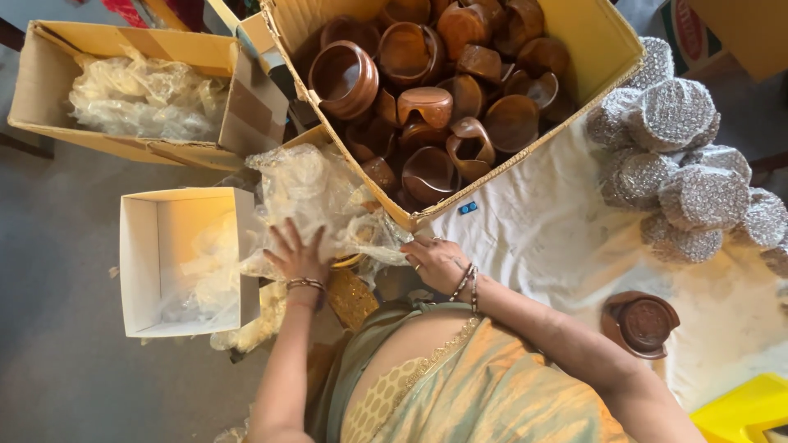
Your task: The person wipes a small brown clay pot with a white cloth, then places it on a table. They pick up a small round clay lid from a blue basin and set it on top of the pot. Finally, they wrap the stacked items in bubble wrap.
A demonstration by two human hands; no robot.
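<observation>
Head view, looking down at a seated person. The left hand (297, 253), fingers spread and palm down, is pressing flat on a heap of clear plastic wrap (316, 197) lying in front of the body; it is gripping nothing. The right hand (435, 261), fingers loosely curled, is resting on the right edge of the same heap, apparently pinching the wrap; how firmly it is holding cannot be told. Both wrists are wearing bangles. A yellowish object (349, 262) is showing under the wrap between the two hands, mostly hidden.

Just left of the heap a small white box (139, 262) is lying open, with some wrap spilling into it. Beyond the hands a large carton (603, 41) is standing open, filled with brown wooden bowls (343, 78) lying in a jumble. At upper left a second carton (49, 90) is holding more crumpled plastic. To the right, a white cloth (550, 238) is covering the floor; on it, well apart from the hands, are sitting a cluster of bubble-wrapped bundles (681, 176) and, nearer the person's right elbow, one unwrapped bowl (642, 322). A yellow item (743, 410) is lying at the lower right corner.
</observation>
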